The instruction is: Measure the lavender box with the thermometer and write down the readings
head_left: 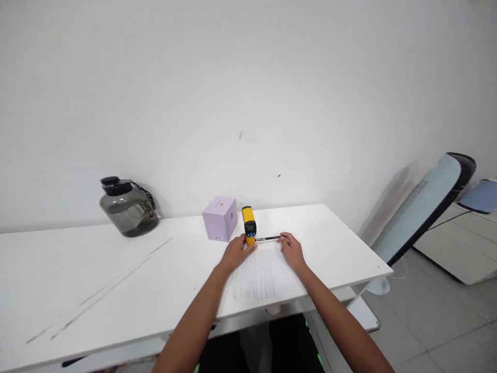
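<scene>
My left hand [236,253] is closed around the handle of a yellow and black infrared thermometer [249,220], whose small screen and blue buttons face me. To the right, my right hand [291,248] pinches one end of a slim black pen [268,238]. The pen lies almost level, its other end close to the thermometer's handle. Below both hands a printed sheet of paper [254,277] lies on the white table [128,290]. Just left of the thermometer stands a lilac box [218,223].
A large dark translucent water jug [130,207] stands at the back left against the white wall [248,103]. Right of the table, a tall light-blue panel with a black edge [423,207] leans at a slant. The table's right corner [388,270] juts above the tiled floor [435,321].
</scene>
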Demonstrator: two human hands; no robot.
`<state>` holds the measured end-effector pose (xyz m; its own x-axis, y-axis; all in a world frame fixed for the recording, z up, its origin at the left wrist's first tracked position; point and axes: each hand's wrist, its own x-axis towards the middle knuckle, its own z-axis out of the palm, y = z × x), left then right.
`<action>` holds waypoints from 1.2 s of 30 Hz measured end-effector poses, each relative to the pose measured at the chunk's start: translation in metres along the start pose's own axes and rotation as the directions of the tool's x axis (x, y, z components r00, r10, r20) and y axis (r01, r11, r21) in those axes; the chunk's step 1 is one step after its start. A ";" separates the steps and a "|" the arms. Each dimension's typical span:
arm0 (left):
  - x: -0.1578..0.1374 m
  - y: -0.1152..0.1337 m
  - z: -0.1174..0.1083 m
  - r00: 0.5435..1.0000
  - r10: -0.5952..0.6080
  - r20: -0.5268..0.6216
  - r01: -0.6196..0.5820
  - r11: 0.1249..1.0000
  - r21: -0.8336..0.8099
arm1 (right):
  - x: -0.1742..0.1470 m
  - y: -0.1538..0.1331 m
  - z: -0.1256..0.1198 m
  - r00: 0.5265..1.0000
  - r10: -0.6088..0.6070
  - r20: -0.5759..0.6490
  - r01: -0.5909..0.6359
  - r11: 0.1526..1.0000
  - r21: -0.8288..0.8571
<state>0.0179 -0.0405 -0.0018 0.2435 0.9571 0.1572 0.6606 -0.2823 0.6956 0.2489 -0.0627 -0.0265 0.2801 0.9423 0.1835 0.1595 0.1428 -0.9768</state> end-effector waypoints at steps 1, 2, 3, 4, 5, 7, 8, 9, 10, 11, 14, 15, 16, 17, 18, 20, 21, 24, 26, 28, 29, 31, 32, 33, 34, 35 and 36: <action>0.000 0.000 0.000 1.000 -0.001 0.000 0.001 1.000 -0.001 | 0.000 0.000 0.000 1.000 0.002 0.000 -0.002 1.000 0.000; 0.000 0.001 0.000 1.000 -0.003 0.000 0.003 1.000 0.000 | 0.000 0.000 0.000 1.000 0.003 -0.001 -0.003 1.000 -0.002; 0.000 0.001 -0.001 1.000 -0.006 0.001 0.006 1.000 0.003 | -0.001 -0.001 -0.001 1.000 0.004 0.001 -0.004 1.000 -0.004; -0.001 0.002 -0.001 1.000 -0.007 0.001 0.007 1.000 0.005 | -0.001 -0.001 -0.001 1.000 0.005 0.002 -0.005 1.000 -0.007; -0.001 0.003 -0.001 1.000 -0.009 0.001 0.009 1.000 0.006 | -0.001 -0.001 -0.001 1.000 0.007 0.005 -0.007 1.000 -0.008; -0.002 0.004 -0.002 1.000 -0.012 0.005 0.012 1.000 0.006 | -0.001 -0.002 -0.001 1.000 0.010 0.008 -0.010 1.000 -0.006; -0.002 0.005 -0.002 1.000 -0.013 0.005 0.013 1.000 0.005 | -0.001 -0.002 -0.001 1.000 0.011 0.007 -0.011 1.000 -0.004; -0.002 0.005 -0.002 1.000 -0.014 0.004 0.014 1.000 0.005 | -0.002 -0.003 -0.001 1.000 0.011 0.005 -0.011 1.000 -0.003; -0.002 0.004 -0.002 1.000 -0.015 0.003 0.015 1.000 0.006 | -0.002 -0.003 -0.001 1.000 0.010 0.003 -0.010 1.000 -0.003; -0.002 0.004 -0.002 1.000 -0.015 0.004 0.015 1.000 0.008 | -0.002 -0.003 -0.001 1.000 0.009 0.001 -0.009 1.000 -0.002; 0.000 0.002 -0.001 1.000 -0.013 0.003 0.013 1.000 0.010 | -0.002 -0.005 -0.001 1.000 0.011 0.000 -0.011 1.000 -0.002; 0.000 0.001 0.000 1.000 -0.012 0.004 0.012 1.000 0.010 | -0.002 -0.005 -0.001 1.000 0.015 0.000 -0.015 1.000 -0.003; 0.001 0.000 0.000 1.000 -0.010 0.004 0.010 1.000 0.009 | -0.002 -0.005 -0.001 1.000 0.019 0.000 -0.019 1.000 -0.004; 0.001 0.000 0.000 1.000 -0.009 0.003 0.009 1.000 0.008 | -0.002 -0.006 -0.001 1.000 0.024 0.001 -0.024 1.000 -0.006; 0.001 -0.001 0.000 1.000 -0.007 0.003 0.007 1.000 0.008 | -0.002 -0.006 -0.001 1.000 0.027 0.002 -0.027 1.000 -0.006; 0.001 -0.001 0.000 1.000 -0.002 0.004 0.001 1.000 0.010 | -0.002 -0.005 -0.001 1.000 0.028 0.004 -0.028 1.000 -0.004; 0.001 -0.001 0.000 1.000 0.000 0.004 0.000 1.000 0.011 | -0.002 -0.005 -0.001 1.000 0.027 0.003 -0.027 1.000 -0.002; 0.000 0.000 0.000 1.000 0.002 -0.002 -0.002 1.000 0.012 | -0.002 -0.004 -0.001 1.000 0.025 0.005 -0.025 1.000 -0.002; 0.000 0.001 -0.001 1.000 0.001 -0.010 -0.001 1.000 0.013 | -0.002 -0.004 -0.001 1.000 0.027 0.010 -0.027 1.000 -0.006; 0.000 0.001 0.000 1.000 0.003 -0.017 -0.002 1.000 0.015 | -0.002 -0.004 -0.002 0.999 0.033 0.012 -0.033 0.999 -0.006; 0.000 0.001 0.000 1.000 0.004 -0.021 -0.004 1.000 0.015 | -0.003 -0.004 -0.002 0.999 0.036 0.011 -0.036 0.999 -0.005; 0.000 0.001 0.000 1.000 0.009 -0.025 -0.008 1.000 0.014 | -0.003 -0.004 -0.002 0.999 0.039 0.006 -0.039 0.999 -0.002; 0.000 0.001 0.000 1.000 0.008 -0.024 -0.008 1.000 0.014 | -0.003 -0.004 -0.002 0.999 0.039 0.004 -0.039 0.999 -0.001; 0.000 0.001 0.000 1.000 0.006 -0.022 -0.006 1.000 0.015 | -0.002 -0.004 -0.002 0.999 0.038 0.004 -0.038 0.999 0.000; 0.000 0.001 0.000 1.000 0.005 -0.019 -0.004 1.000 0.017 | -0.002 -0.004 -0.002 0.999 0.036 0.005 -0.036 0.999 0.000; 0.000 0.001 0.000 1.000 0.002 -0.017 -0.002 1.000 0.019 | -0.002 -0.004 -0.002 0.999 0.034 0.007 -0.034 0.999 -0.001; 0.000 0.002 -0.001 1.000 0.000 -0.014 0.000 1.000 0.022 | -0.002 -0.004 -0.002 0.999 0.032 0.008 -0.032 0.999 -0.004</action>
<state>0.0185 -0.0413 -0.0002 0.2335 0.9578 0.1677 0.6761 -0.2838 0.6800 0.2496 -0.0661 -0.0226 0.2778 0.9487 0.1511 0.1539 0.1113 -0.9818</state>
